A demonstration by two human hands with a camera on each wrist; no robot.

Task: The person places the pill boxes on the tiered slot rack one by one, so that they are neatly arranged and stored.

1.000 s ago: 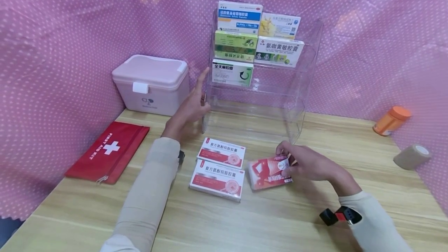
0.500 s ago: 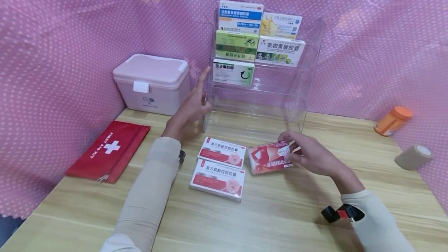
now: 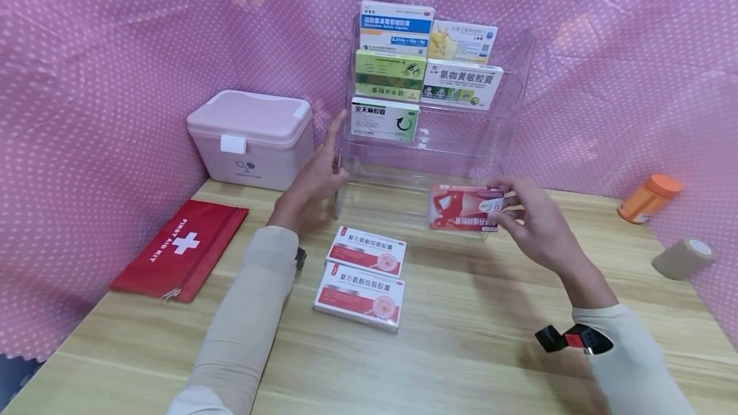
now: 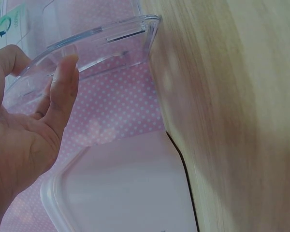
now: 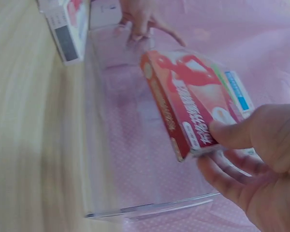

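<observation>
Left hand (image 3: 314,175), fingers straight, rests flat against left wall of clear acrylic rack (image 3: 507,114); right hand (image 3: 533,219) pinches red medicine box (image 3: 464,208), held off the desk (image 3: 461,351) before rack's lower tier.

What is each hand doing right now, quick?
Left hand: open, straight fingers resting on the clear plastic shelf rack.
Right hand: pinching the red cardboard medicine box.

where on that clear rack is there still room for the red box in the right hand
The clear rack is crowded on its upper tiers: four boxes fill the top two. The third tier is bare right of the white-green box; the tiers below look bare too. The right hand holds the red box before them.
</observation>
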